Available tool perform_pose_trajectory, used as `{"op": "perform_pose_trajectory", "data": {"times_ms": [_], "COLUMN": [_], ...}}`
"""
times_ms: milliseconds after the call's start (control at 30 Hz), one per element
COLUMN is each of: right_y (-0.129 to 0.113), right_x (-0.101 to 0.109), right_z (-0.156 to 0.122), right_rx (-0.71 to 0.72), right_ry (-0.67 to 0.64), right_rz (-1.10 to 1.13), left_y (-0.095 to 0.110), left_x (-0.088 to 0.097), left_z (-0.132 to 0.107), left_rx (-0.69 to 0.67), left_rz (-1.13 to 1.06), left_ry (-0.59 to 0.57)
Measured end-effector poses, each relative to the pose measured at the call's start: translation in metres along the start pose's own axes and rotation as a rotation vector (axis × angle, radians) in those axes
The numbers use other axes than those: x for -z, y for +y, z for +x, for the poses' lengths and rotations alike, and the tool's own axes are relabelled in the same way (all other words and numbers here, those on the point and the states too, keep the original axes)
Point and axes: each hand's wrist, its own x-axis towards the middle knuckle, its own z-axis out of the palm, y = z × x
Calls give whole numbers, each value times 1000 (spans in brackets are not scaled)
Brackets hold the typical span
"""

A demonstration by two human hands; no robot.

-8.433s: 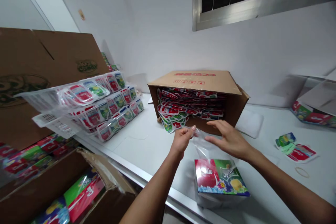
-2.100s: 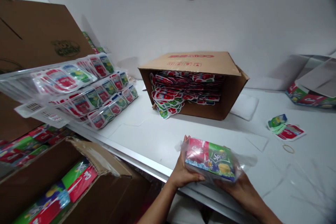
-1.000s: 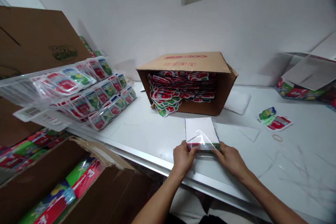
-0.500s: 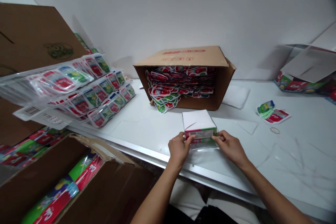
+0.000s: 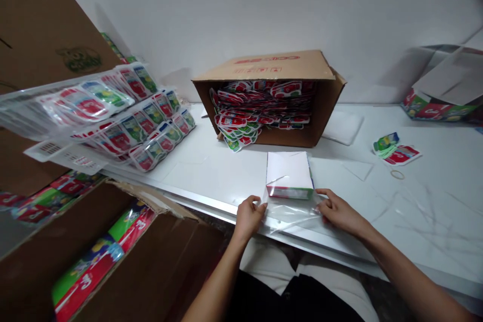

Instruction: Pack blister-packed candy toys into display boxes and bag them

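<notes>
A small box (image 5: 289,173) lies white face up on the white table (image 5: 211,176), inside a clear plastic bag (image 5: 292,211) whose loose end stretches toward me. My left hand (image 5: 247,216) pinches the bag's left corner at the table's front edge. My right hand (image 5: 337,209) pinches the bag's right corner. Both hands are closed on the film, one either side of the box's near end, which shows a red and green printed side.
An open cardboard carton (image 5: 271,95) full of printed packets lies on its side behind the box. Stacked clear trays (image 5: 109,115) of packets sit at left. A brown carton (image 5: 98,261) of wrapped boxes stands at lower left. Loose packets (image 5: 396,148) and a rubber band (image 5: 397,174) lie at right.
Both hands have slid back from the box's near end toward the table edge, drawing the bag's loose end out flat. The box has stayed on the table, white face up.
</notes>
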Motion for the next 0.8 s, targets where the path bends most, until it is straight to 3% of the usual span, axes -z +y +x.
{"op": "perform_pose_trajectory", "data": {"times_ms": [167, 300, 367, 433, 600, 700, 800], "right_y": [2, -1, -12, -29, -58, -57, -53], "right_x": [13, 29, 25, 7, -70, -104, -118], "right_z": [-22, -47, -58, -64, -54, -45, -44], "right_rx": [-101, -11, 63, 151, 417, 463, 488], "right_ry": [-27, 125, 226, 219, -69, -67, -50], "right_rz": [237, 18, -116, -198, -283, -334, -426], "left_y": [-8, -7, -7, -7, -7, -9, -12], "left_x": [0, 1, 2, 1, 0, -2, -6], "left_z": [-15, -33, -42, -50, -59, -61, -64], "left_rx": [87, 138, 176, 217, 293, 301, 296], "left_rz": [-235, -372, -426, -478, -614, -691, -752], "left_ry": [-92, -136, -150, -167, -210, -211, -199]}}
